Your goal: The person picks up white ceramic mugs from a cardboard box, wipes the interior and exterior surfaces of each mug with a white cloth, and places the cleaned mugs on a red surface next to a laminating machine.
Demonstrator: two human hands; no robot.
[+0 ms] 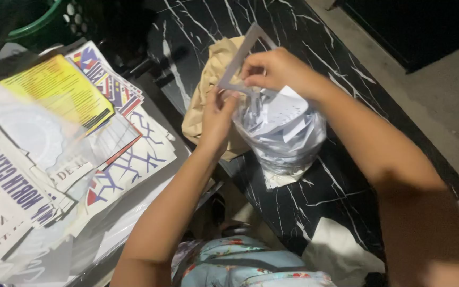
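The right hand (272,69) pinches a grey triangular cut-out (243,56) above a clear plastic bag (282,138) of white paper pieces, which sits mid-worktop (304,196) on black marble. The left hand (216,119) grips the bag's rim, fingers closed on the plastic, with a tan cloth (208,85) just behind.

The right hand (272,70) pinches a grey triangular cutout (238,62) above a clear plastic bag (282,133) (stuffed with white paper pieces). The left hand (216,119) grips the bag's rim on the black marble table (314,196).
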